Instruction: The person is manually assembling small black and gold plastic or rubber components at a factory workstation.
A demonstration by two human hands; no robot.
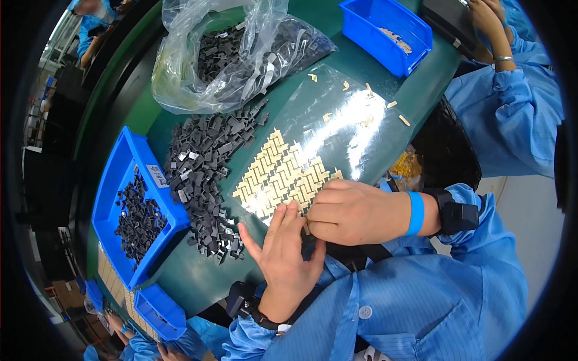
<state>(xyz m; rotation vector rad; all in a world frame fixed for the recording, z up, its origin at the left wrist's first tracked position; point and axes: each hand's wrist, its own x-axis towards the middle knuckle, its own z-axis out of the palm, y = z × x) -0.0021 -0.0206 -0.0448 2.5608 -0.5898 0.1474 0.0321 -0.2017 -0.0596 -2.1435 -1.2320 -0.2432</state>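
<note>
A clear film sheet (310,99) lies on the green table, bearing a tight zigzag pattern of small cream-yellow strips (283,171). My left hand (283,256) rests at the sheet's near edge, fingers stretched out, fingertips touching the lowest strips. Beside it, my right hand (358,212) is closed, its fingers curled and pressed together at the near right corner of the pattern. Whatever it pinches is hidden beneath the fingers. Left of the sheet spreads a heap of small black plastic parts (201,159). A few loose cream pieces (346,85) are scattered over the film's far part.
Behind the heap sits a clear plastic bag (174,78) of black parts. A blue bin (165,234) with black pieces stands left, near a smaller blue bin (171,325). Far right, another blue bin (373,45) holds cream pieces. A co-worker's sleeve (512,102) shows at right.
</note>
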